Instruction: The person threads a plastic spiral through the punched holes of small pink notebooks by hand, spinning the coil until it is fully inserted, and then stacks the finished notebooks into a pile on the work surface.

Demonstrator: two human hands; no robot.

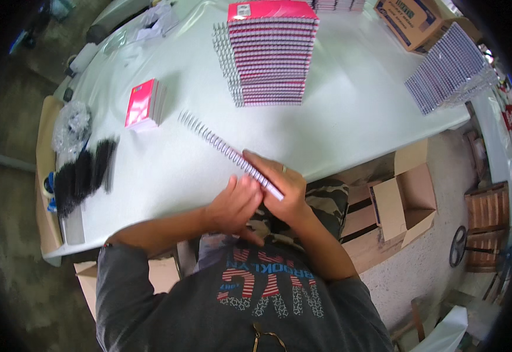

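Note:
My right hand [286,186] is closed around a small notepad [272,190], held tilted on edge just past the table's near side. A wire spiral coil [209,136] runs along the pad's upward edge, its far end sticking out loose beyond the paper. My left hand [236,202] presses against the pad's left side with curled, slightly blurred fingers. On the table ahead, a short pile of pink-covered pads [142,104] stands to the left. A tall stack of spiral-bound pink notepads [273,58] rises further back, with loose coil ends sticking out on its left.
Bunches of black coils [86,176] and a clear plastic bag [71,125] lie at the table's left. At the right are a wrapped notepad stack [451,69] and a cardboard box [411,23]. An open carton [406,202] stands below, right of the table [350,141].

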